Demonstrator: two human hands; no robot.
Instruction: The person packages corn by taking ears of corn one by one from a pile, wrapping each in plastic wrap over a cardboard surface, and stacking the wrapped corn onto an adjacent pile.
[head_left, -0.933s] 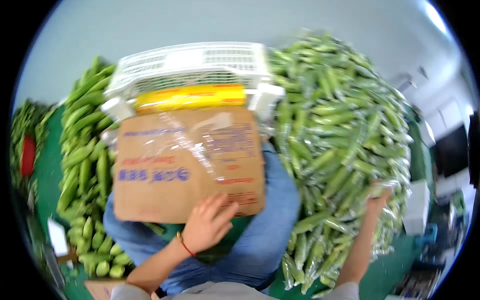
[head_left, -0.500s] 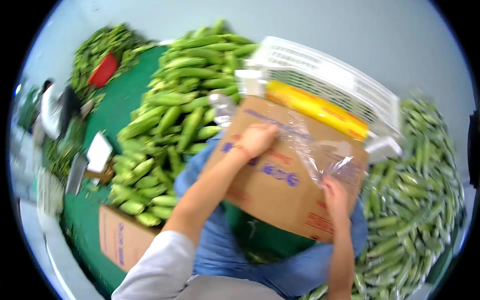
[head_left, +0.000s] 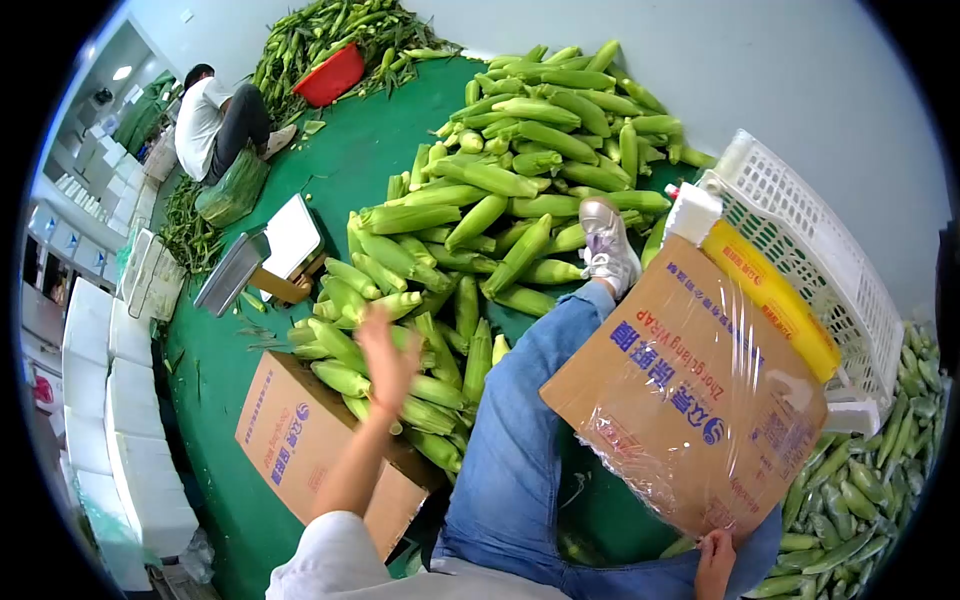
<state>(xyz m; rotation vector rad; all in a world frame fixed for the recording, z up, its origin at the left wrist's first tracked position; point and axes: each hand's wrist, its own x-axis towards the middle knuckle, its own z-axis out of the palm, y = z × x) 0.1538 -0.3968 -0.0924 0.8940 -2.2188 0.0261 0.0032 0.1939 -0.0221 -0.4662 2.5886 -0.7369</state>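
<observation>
So, plenty of wrapped corn is piled at 4 o'clock, but a big heap of corn is left unwrapped at 12. Film is spread over the lap box, its edge seemingly pinched by the right hand; the left hand is held spread, empty, near bare cobs.

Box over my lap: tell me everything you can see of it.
The box is brown cardboard, with blue and red lettering on its broad upper face. Shiny, wrinkled clear film lies across that face, bunched along the near edge. It sits askew over the right leg. A yellow roll lies along the far edge between white end pieces. The right hand pinches film at the near corner. Its underside is hidden.
</observation>
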